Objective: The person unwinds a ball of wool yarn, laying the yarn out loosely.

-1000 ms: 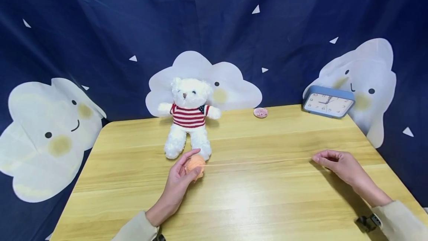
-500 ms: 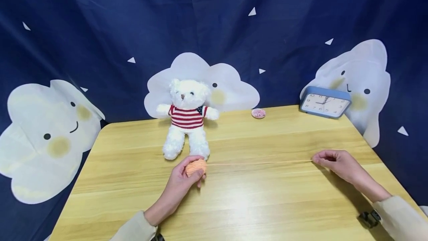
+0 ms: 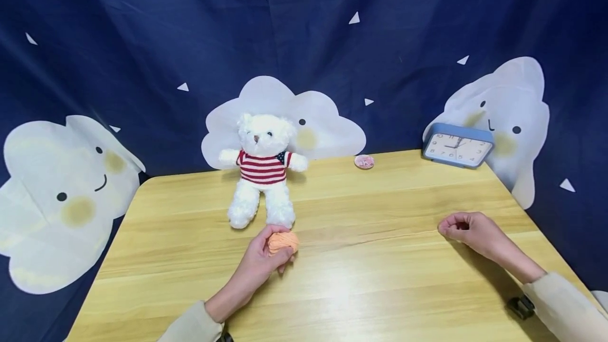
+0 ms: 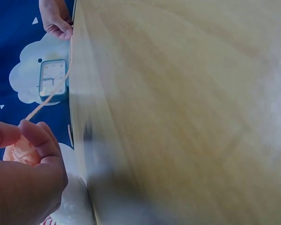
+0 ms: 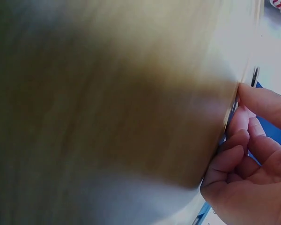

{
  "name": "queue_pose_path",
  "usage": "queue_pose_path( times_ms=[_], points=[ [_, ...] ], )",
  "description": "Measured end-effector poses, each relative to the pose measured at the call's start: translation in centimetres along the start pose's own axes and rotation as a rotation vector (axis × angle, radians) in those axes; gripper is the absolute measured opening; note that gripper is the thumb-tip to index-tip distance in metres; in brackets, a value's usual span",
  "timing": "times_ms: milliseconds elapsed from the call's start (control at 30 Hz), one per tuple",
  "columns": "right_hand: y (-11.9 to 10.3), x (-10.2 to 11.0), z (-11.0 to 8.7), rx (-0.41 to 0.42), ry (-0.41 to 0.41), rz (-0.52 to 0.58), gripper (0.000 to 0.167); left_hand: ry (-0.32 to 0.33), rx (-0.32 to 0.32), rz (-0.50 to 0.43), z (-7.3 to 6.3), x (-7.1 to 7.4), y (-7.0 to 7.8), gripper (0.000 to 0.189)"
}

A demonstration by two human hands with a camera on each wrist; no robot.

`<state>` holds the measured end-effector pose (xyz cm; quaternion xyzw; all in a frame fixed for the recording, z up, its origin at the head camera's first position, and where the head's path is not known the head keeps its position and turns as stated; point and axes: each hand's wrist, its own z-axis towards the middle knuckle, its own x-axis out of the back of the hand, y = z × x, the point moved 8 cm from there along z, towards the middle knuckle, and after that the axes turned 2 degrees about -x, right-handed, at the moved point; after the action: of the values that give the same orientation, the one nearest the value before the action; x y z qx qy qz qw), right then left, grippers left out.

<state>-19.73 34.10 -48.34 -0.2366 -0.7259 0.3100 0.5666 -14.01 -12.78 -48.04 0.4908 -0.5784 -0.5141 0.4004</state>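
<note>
In the head view my left hand [image 3: 258,263] grips a small ball of peach-orange yarn [image 3: 285,243], thumb across its front. A thin strand of yarn [image 4: 40,107] runs from the ball to my right hand [image 3: 475,232], which pinches it between thumb and forefinger over the table's right side. The strand hangs slightly curved in the left wrist view and looks faint against the wood in the head view. Just behind the ball sits a white teddy bear [image 3: 263,169] in a red-and-white striped sweater, one foot close to my left fingers.
At the back right of the wooden table [image 3: 180,278] stands a blue alarm clock [image 3: 458,146]. A small pink round item [image 3: 364,161] lies by the back edge. Behind hangs a dark blue curtain [image 3: 323,41] with cloud faces.
My left hand has turned the yarn ball and closed its fingers more around it, shifting slightly right and nearer. The strand, taut before, now sags. My right hand has barely moved.
</note>
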Motion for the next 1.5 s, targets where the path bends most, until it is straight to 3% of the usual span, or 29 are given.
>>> queue_pose_path(
  times_ms=[300,467,700,833,967,1100,1267,1500],
  points=[
    [-0.6,-0.1,-0.2,0.036,0.013,-0.044,0.003,0.005,-0.002,0.054,0.1,-0.1,0.0,0.047],
    [-0.9,-0.1,-0.7,0.059,0.012,-0.029,0.015,0.023,-0.002,0.073,0.2,0.1,0.0,0.045],
    [-2.9,-0.1,-1.8,0.139,0.156,-0.026,0.022,0.017,-0.006,0.073,0.2,-0.1,0.1,0.046],
    [-5.1,-1.3,-2.2,0.109,0.196,0.100,0.027,0.016,-0.016,0.080,0.1,-0.1,0.2,0.044],
    [-7.6,-3.7,-2.3,0.074,0.148,0.323,0.031,0.020,-0.019,0.085,0.1,-0.1,0.3,0.044],
    [-9.8,-6.0,-2.0,0.079,0.093,0.458,0.032,0.028,-0.023,0.079,0.2,-0.1,0.3,0.047],
    [-11.5,-8.5,-1.5,0.062,0.016,0.557,0.033,0.032,-0.035,0.058,0.4,-0.1,0.4,0.050],
    [-14.5,-12.7,-0.9,0.086,-0.177,0.568,0.038,0.016,-0.053,0.041,0.3,-0.4,0.7,0.046]
  ],
)
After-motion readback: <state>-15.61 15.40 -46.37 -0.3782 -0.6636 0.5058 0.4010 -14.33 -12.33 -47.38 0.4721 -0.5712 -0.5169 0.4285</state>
